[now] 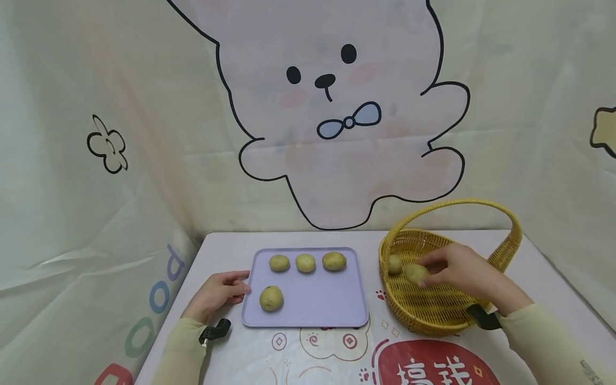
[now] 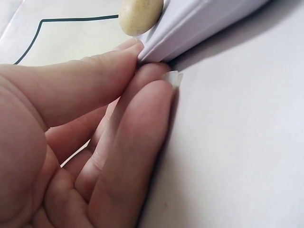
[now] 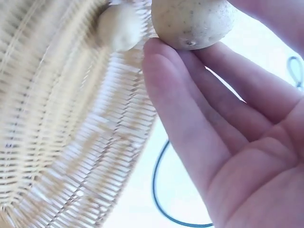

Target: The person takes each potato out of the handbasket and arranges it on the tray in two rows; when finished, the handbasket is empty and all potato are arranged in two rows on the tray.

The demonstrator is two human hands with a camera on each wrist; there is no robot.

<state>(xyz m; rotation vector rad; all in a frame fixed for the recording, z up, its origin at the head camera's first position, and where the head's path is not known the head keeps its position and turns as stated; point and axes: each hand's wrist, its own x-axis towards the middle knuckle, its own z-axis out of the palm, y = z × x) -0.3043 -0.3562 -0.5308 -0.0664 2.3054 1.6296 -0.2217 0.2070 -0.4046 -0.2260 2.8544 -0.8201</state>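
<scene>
My left hand (image 1: 216, 295) pinches the left edge of a lilac tray (image 1: 320, 302); the left wrist view has the thumb on the tray's rim and the fingertips against its outer side. Over the inside of a yellow wicker basket (image 1: 406, 315), my right hand (image 1: 464, 270) holds a potato (image 1: 416, 274) between thumb and fingers. That potato (image 3: 192, 21) appears large in the right wrist view, partly cut off by the frame. Another potato (image 1: 394, 264) lies in the basket by its left wall.
On the tray lie three potatoes in a back row, among them a middle potato (image 1: 305, 263), and one potato (image 1: 271, 298) at front left. The basket's tall arched handle (image 1: 462, 202) rises above the right hand. A printed curtain (image 1: 337, 176) hangs behind the table.
</scene>
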